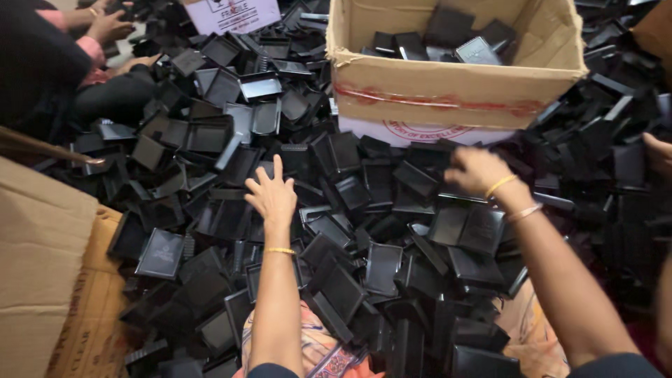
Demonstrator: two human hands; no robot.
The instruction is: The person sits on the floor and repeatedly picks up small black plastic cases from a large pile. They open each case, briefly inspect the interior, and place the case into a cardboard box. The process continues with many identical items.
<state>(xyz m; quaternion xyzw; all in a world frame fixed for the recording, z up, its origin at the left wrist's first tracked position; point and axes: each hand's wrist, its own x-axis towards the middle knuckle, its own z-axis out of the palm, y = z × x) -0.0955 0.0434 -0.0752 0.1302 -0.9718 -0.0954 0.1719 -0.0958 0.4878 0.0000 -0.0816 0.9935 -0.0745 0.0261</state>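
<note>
Floor buried under black trays (381,266), heaped loose for sorting. Our left hand (271,196) spread flat over pile, touching trays. Our right hand (476,170) curled near box (455,91), grip unclear. Box holds more trays. Co-worker's hands (105,28) far left.

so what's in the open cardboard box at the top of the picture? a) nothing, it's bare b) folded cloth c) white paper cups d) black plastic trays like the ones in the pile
d: inside the cardboard box, past its torn rim, lie several black plastic trays of the same kind as those heaped on the floor under the left hand and right hand.
</note>
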